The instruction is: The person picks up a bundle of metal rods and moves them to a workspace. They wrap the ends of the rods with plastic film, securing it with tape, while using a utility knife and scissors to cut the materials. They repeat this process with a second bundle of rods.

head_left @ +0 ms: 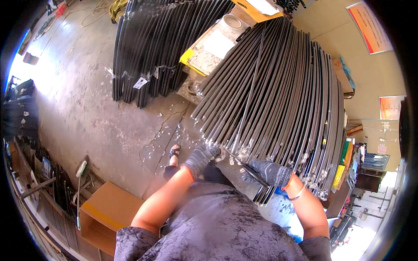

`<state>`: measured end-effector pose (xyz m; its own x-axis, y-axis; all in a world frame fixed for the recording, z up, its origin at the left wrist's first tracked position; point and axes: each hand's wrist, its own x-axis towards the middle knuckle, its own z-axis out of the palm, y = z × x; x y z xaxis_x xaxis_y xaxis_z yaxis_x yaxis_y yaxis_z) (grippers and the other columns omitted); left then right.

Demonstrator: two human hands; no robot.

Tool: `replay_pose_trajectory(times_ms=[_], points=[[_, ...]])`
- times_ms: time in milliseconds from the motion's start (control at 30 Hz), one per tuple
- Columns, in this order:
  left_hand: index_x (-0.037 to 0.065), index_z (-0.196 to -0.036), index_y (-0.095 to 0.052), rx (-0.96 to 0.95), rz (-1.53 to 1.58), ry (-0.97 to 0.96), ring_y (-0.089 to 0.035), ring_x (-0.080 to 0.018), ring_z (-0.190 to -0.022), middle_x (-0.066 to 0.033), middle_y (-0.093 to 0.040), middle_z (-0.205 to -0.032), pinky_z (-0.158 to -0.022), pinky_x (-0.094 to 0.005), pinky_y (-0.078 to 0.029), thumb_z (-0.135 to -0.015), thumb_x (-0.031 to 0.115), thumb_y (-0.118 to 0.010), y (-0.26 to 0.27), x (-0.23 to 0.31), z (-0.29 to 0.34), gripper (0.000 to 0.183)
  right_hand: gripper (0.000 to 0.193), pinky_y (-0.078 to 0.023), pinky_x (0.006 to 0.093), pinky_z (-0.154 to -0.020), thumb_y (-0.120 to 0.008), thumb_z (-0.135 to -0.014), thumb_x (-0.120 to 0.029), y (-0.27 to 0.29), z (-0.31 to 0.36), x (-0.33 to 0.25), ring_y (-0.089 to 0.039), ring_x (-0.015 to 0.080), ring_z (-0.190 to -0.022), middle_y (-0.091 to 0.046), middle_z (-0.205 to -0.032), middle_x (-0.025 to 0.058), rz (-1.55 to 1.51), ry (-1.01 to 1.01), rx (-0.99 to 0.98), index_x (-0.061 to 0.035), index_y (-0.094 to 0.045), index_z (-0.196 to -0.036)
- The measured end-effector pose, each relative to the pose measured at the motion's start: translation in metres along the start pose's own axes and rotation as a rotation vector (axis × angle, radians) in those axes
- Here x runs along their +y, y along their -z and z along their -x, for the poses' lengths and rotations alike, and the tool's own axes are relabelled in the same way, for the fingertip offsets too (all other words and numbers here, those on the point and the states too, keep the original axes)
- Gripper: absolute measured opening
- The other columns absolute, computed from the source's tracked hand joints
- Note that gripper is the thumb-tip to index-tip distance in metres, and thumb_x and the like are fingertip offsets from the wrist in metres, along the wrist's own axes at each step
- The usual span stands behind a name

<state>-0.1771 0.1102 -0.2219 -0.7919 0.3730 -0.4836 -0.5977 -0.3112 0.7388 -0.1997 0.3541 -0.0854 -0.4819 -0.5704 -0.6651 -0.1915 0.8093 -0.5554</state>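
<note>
Both my hands wear grey knitted gloves. My left hand is closed at the near ends of a wide bundle of long dark rods, its fingertips pinching the clear plastic wrap on one end. Around a slim dark tool is wrapped my right hand; the tool's narrow tip points toward the left fingers. Whether it is scissors or a knife I cannot tell. One lighter rod lies slantwise across the top of the bundle. Crumpled clear plastic covers many of the near rod ends.
Another stack of black rods lies at the far left. Between the stacks, a cluttered board holds a tape roll and white paper. Plastic scraps litter the concrete floor. A cardboard box stands at lower left; a workbench at right.
</note>
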Motion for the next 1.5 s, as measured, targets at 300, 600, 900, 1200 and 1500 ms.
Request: replay_pose_trajectory(times_ms=[300, 600, 900, 1200, 1500], points=[[0.008, -0.095, -0.065, 0.073, -0.020, 0.139, -0.054, -0.0104, -0.062, 0.0000, -0.061, -0.076, -0.053, -0.0257, -0.044, -0.086, 0.033, -0.064, -0.004, 0.013, 0.012, 0.027, 0.037, -0.049, 0.0254, -0.072, -0.058, -0.082, -0.003, 0.032, -0.031, -0.017, -0.056, 0.0096, -0.081, -0.063, -0.093, 0.0052, -0.250, -0.071, -0.254, -0.0010, -0.053, -0.119], [0.004, -0.091, -0.065, -0.014, -0.081, 0.158, -0.057, -0.0106, -0.073, -0.0020, -0.064, -0.078, -0.063, -0.0261, -0.046, -0.091, 0.023, -0.055, 0.000, -0.006, 0.005, 0.022, 0.034, -0.049, 0.0282, -0.073, -0.062, -0.083, -0.011, 0.044, -0.044, -0.036, -0.057, 0.0106, -0.080, -0.064, -0.092, 0.0070, -0.273, -0.149, -0.338, -0.0011, -0.056, -0.115], [0.003, -0.082, -0.062, -0.104, 0.065, 0.121, -0.054, -0.0142, -0.057, -0.0044, -0.059, -0.066, -0.051, -0.0297, -0.044, -0.089, 0.023, -0.058, 0.003, -0.074, -0.029, 0.022, 0.030, -0.048, 0.0313, -0.070, -0.063, -0.084, -0.023, 0.052, -0.054, -0.058, -0.058, 0.0162, -0.073, -0.065, -0.086, 0.0125, 0.088, -0.127, -0.361, -0.0019, -0.060, -0.105], [0.004, -0.094, -0.066, -0.089, -0.157, 0.023, -0.053, -0.0103, -0.071, -0.0014, -0.062, -0.077, -0.061, -0.0274, -0.044, -0.088, 0.013, -0.057, -0.009, -0.033, -0.005, 0.014, 0.031, -0.048, 0.0331, -0.068, -0.064, -0.083, -0.029, 0.023, -0.082, -0.029, -0.058, 0.0197, -0.068, -0.065, -0.079, 0.0149, 0.081, -0.113, -0.225, -0.0013, -0.065, -0.097], [0.008, -0.112, -0.058, -0.226, -0.184, 0.009, -0.052, -0.0109, -0.081, -0.0024, -0.060, -0.095, -0.068, -0.0267, -0.045, -0.088, 0.028, -0.059, 0.000, -0.047, -0.005, 0.031, 0.012, -0.043, 0.0226, -0.051, -0.058, -0.088, -0.014, 0.009, -0.070, -0.023, -0.054, 0.0066, -0.063, -0.059, -0.072, -0.0025, -0.227, -0.166, -0.158, -0.0063, -0.066, -0.092]])
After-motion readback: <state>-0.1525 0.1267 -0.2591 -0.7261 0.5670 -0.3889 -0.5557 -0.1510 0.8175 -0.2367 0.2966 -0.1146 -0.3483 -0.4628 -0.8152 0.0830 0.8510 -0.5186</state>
